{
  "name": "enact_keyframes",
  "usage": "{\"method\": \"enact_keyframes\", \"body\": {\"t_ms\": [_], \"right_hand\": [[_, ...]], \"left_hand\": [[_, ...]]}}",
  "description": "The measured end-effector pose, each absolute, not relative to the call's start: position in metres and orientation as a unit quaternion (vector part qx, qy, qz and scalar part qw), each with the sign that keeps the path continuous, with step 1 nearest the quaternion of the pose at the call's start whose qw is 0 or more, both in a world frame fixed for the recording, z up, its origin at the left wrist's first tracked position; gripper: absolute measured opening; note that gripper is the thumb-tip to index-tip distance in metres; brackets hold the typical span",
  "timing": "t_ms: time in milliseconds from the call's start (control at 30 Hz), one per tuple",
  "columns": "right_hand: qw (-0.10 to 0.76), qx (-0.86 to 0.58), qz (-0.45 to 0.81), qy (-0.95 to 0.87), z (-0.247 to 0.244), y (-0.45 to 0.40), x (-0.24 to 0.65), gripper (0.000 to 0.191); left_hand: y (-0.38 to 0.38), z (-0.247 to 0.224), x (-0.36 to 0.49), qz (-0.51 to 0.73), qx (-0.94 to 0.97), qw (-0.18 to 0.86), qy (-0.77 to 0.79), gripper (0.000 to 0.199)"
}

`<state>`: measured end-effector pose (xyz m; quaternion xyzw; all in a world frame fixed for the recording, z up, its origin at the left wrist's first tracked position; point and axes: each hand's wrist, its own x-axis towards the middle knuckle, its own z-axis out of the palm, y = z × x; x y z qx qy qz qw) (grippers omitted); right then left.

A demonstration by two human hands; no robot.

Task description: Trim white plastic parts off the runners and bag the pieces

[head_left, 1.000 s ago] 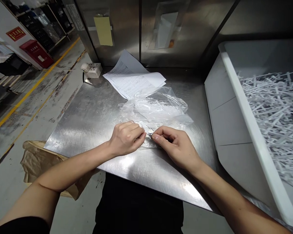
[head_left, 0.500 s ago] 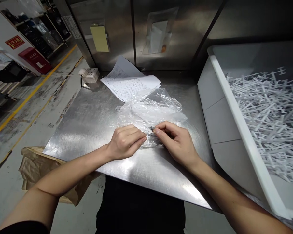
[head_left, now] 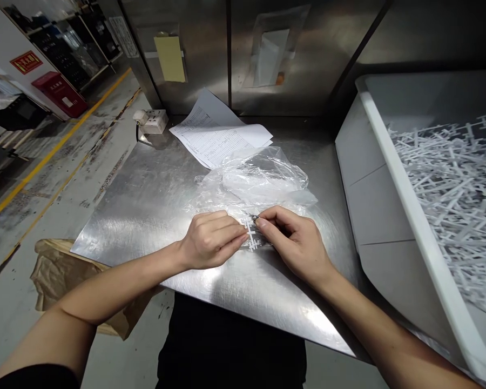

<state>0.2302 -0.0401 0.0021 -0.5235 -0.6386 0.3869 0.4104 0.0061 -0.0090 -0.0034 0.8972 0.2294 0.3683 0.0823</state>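
Between the thumb and fingers of my left hand [head_left: 214, 239] is a small white branched plastic piece [head_left: 251, 239], held above the metal table. My right hand [head_left: 294, 237] pinches a small dark metallic object [head_left: 252, 217]; most of it is hidden in the fingers, so its kind is unclear. Its tip is close to the top of the white piece, and I cannot tell whether they touch. Just beyond both hands lies a crumpled clear plastic bag [head_left: 263, 181].
A white bin [head_left: 372, 116] with many white branched plastic pieces [head_left: 453, 194] stands on the right. Printed papers [head_left: 210, 138] and a power socket block [head_left: 154, 121] lie at the back of the metal table [head_left: 133, 200]. Brown paper [head_left: 60, 275] sits below the left edge.
The white piece has turned in my left hand and shows more of its branches. Both hands stay close together; the view has shifted slightly.
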Motion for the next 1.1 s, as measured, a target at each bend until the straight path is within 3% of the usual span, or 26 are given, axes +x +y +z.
{"method": "enact_keyframes", "body": {"t_ms": [1100], "right_hand": [[0.411, -0.513, 0.349, -0.668, 0.0004, -0.0461, 0.2276, 0.02]], "left_hand": [[-0.0107, -0.005, 0.0079, 0.366, 0.904, 0.064, 0.212, 0.015]]}}
